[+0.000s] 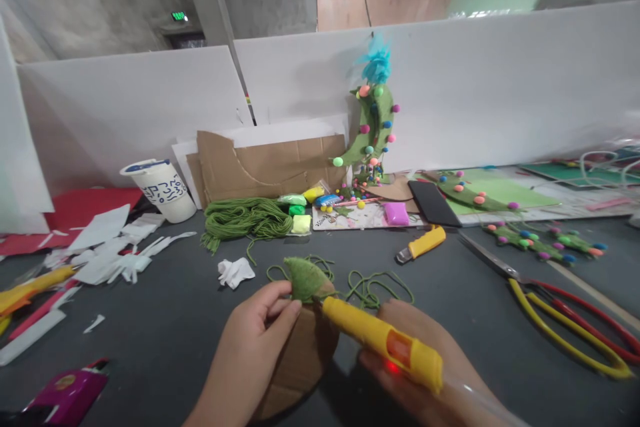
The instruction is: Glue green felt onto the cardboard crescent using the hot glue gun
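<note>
My left hand [265, 340] pinches the edge of a brown cardboard cutout [307, 350], whose far tip is wrapped in green yarn [306, 278]. In my right hand [405, 347] is a yellow hot glue gun [383, 340] with a red light glowing on it. Its nozzle points left and meets the cutout close to where the green covering ends; whether it touches cannot be made out. A loose strand of green yarn [375, 287] curls over the dark table behind the cutout.
Behind lie a green yarn skein [250, 217], clay packets [397, 213] and a phone [434, 203]. A yellow utility knife [421, 243] and large scissors [550, 307] are right. Paper scraps [115, 247] and a purple tool [70, 390] are left. A pom-pom-covered green crescent [383, 113] stands behind.
</note>
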A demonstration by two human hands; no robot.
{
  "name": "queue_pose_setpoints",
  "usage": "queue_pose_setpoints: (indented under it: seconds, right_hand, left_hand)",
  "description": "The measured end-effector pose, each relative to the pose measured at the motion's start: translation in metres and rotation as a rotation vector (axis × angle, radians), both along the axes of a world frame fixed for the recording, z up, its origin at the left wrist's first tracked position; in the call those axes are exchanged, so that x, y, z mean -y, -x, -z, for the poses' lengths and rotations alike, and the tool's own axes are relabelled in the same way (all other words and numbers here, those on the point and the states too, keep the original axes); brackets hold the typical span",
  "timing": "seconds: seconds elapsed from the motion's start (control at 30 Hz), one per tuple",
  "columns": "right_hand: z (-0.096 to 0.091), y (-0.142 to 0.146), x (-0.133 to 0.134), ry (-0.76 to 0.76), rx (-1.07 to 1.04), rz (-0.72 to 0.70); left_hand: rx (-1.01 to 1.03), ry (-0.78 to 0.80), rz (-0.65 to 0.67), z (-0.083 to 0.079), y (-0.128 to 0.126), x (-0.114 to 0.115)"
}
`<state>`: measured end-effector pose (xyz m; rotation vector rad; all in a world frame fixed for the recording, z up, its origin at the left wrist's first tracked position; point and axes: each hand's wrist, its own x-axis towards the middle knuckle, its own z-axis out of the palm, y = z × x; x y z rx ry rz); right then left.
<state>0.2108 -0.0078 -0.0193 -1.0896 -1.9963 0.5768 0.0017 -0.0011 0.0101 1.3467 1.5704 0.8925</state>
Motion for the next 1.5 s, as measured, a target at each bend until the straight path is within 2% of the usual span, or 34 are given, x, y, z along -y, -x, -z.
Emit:
queue_pose_setpoints:
  seconds: [0.07,0.17,0.47,0.57,0.83,1.03,1.2,1.27,1.43,1.5]
  right_hand:
    - [0.001,-0.001,0.000,-0.088,0.136,-0.049]
    - [0.000,-0.003,-0.001,-0.077,0.226,-0.046]
    - [0.001,0.001,0.004,-0.031,0.186,0.037]
    - [0.002,0.000,0.004,0.001,0.192,0.015]
    - [0.002,0.000,0.005,-0.018,0.170,0.072]
    - [0.002,0.003,0.006,-0.070,0.254,0.057]
    - [0.001,0.001,0.005,0.035,0.166,0.107]
    - [0.001,-0.001,0.006,0.114,0.090,0.131]
    - [0.002,-0.006,0.005,0.318,-0.149,0.335]
    - [-0.002,-0.010,0.001,0.444,-0.216,0.305]
  left_hand:
    - [0.002,-0.011,-0.008,-0.001,0.000,0.000]
    - [-0.016,-0.013,-0.007,-0.002,-0.001,0.000]
    - [-0.089,-0.025,-0.015,0.000,0.000,0.000]
    - [-0.098,-0.029,-0.024,0.000,-0.001,0.000]
    - [-0.036,0.008,-0.038,-0.001,-0.001,0.001]
    - [-0.029,-0.011,-0.017,-0.002,-0.001,0.002]
    - [-0.051,-0.013,-0.037,0.000,0.001,0.002]
    - [-0.044,-0.021,-0.029,0.000,0.001,0.002]
    - [-0.064,-0.017,-0.017,-0.003,0.003,0.000]
    - [-0.112,-0.024,-0.019,-0.004,0.006,-0.003]
